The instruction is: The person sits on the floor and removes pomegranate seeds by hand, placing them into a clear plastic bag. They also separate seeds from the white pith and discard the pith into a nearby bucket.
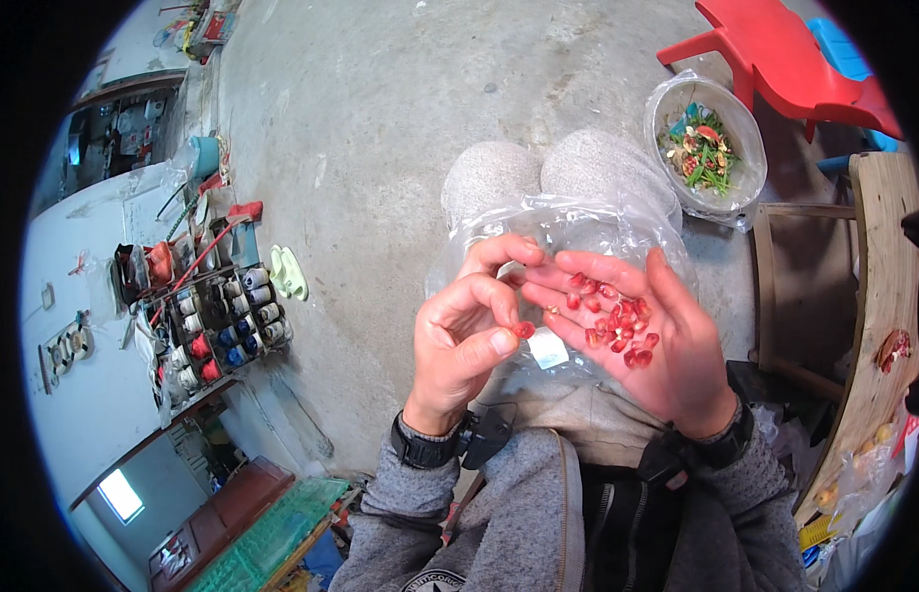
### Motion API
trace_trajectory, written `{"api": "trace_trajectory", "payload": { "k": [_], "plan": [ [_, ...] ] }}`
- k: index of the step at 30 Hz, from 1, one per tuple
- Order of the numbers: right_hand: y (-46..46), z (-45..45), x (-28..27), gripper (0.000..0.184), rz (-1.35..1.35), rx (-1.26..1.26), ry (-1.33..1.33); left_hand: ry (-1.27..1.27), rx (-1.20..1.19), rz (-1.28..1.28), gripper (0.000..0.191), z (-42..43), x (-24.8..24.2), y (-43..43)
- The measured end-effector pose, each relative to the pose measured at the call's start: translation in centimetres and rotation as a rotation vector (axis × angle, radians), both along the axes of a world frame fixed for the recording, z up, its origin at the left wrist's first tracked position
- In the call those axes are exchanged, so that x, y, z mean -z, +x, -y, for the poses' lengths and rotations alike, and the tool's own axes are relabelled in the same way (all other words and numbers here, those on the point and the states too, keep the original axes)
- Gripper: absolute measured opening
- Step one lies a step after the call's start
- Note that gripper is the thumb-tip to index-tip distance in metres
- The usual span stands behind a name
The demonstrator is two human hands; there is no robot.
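Several loose red pomegranate seeds (624,320) lie on the upturned palm of my right hand (670,355), whose fingers point left. My left hand (459,333) pinches a single pomegranate seed (525,330) between thumb and forefinger, just left of the right hand's fingertips. Below both hands a clear plastic bag (578,211) is spread over my lap, with a small white label (548,348) showing between the hands. What lies in the bag under my hands is mostly hidden.
A lined waste bin (656,111) holding green scraps and peel stands by a red plastic chair (781,59). At right, a piece of pomegranate (892,351) rests on a wooden table (878,296). A shoe rack (215,333) and light green slippers (288,273) are at left.
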State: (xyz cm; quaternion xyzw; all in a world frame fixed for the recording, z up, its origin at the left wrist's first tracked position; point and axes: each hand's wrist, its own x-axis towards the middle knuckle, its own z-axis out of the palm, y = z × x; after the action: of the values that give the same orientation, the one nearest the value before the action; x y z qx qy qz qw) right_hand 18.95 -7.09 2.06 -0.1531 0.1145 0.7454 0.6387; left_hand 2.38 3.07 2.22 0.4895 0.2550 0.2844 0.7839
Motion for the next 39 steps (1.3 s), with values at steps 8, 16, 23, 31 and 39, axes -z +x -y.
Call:
{"api": "trace_trajectory", "payload": {
  "k": [8, 16, 23, 31, 39],
  "plan": [
    [0.6, 0.1, -0.1, 0.068, 0.087, 0.034, -0.037, 0.208, -0.046, -0.177, 0.019, 0.7, -1.6, -0.8],
    [0.1, 0.2, 0.1, 0.067, 0.028, 0.011, -0.012, 0.377, 0.018, -0.171, 0.016, 0.7, -2.3, -0.1],
    [-0.5, 0.2, 0.6, 0.068, 0.0, -0.017, 0.045, 0.971, 0.084, -0.42, 0.025, 0.9, -3.1, 1.6],
    [-0.6, 0.1, 0.8, 0.068, 0.005, -0.024, 0.081, 1.128, 0.106, -0.545, 0.027, 1.0, -3.0, 1.9],
    [-1.0, 0.1, 0.6, 0.067, 0.029, -0.051, -0.006, 1.376, 0.084, -0.667, 0.024, 0.6, -2.5, 2.7]
  ]
}}
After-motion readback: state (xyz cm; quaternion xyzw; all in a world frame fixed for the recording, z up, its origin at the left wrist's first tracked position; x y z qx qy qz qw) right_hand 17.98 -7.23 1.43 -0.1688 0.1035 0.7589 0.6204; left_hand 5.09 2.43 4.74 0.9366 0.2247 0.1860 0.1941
